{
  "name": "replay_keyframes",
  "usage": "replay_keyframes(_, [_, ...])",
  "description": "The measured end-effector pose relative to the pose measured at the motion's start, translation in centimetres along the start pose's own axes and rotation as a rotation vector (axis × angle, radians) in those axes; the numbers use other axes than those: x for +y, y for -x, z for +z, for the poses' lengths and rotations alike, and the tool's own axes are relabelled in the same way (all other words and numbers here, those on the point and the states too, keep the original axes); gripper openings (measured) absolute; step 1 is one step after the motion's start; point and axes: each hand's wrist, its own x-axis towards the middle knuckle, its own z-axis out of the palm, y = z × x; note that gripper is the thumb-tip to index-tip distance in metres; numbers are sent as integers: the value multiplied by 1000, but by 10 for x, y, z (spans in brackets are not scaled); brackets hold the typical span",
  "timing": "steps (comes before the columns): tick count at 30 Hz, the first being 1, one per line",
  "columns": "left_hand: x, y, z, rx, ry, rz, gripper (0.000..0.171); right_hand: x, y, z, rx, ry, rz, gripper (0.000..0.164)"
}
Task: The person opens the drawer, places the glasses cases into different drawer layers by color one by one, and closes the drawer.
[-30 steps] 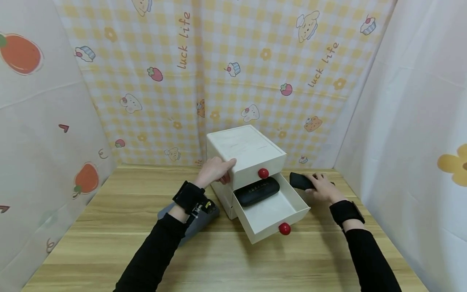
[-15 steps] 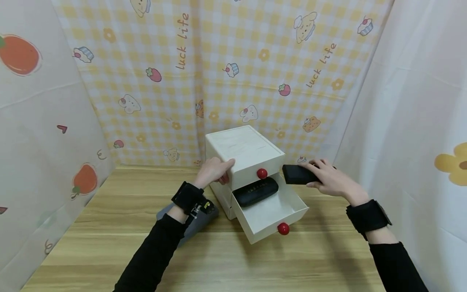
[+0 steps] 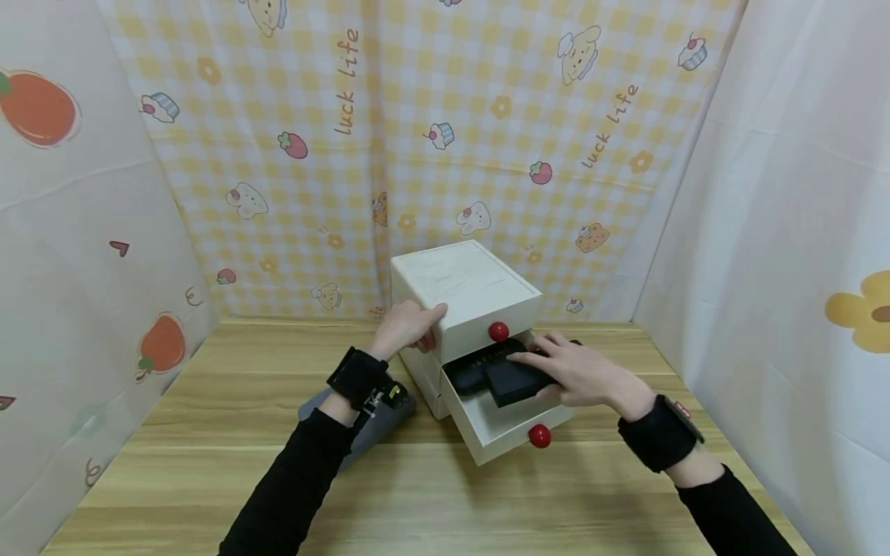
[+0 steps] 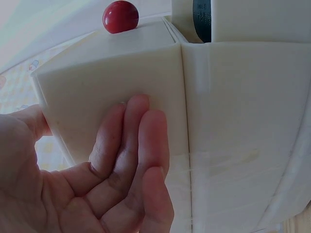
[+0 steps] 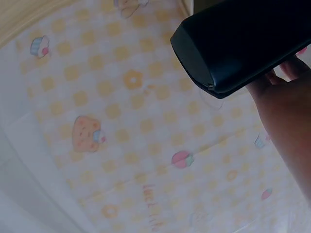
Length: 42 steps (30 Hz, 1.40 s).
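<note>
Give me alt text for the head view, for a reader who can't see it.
A person's right hand holds a black case at the open lower drawer of a white two-drawer cabinet, where a second black case lies. The left hand touches the cabinet's upper part. A gray object lies on the wooden table, partly hidden behind the left arm.

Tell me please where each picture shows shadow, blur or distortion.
Head view: fairly even light, a soft shadow on the wooden table under the open drawer; left wrist view: dim, with an edge of the white drawer cabinet seeming to bow near the right border; right wrist view: the black glasses case very dark, the checked cloth hazy and soft.
</note>
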Motion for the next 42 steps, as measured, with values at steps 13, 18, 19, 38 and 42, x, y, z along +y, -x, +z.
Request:
replay_keyframes(13, [0,1,0,-8,-20,12,59,-17,-26,24,-52,98,-110,63])
replay_keyframes(18, [0,1,-1,-9,-26,16,60,-17,-30,26,-28,102,-115,66])
replay_keyframes(19, [0,1,-2,-9,-25,18,60,-18,-31,27,-31,104,-112,67])
replay_keyframes(38, [-3,1,-1,2,-18,24,60,-24,-19,30,151,-1,-92,38])
replay_keyframes(42, [-3,0,-1,-1,-24,25,60,-29,-4,24,221,6,-63,29])
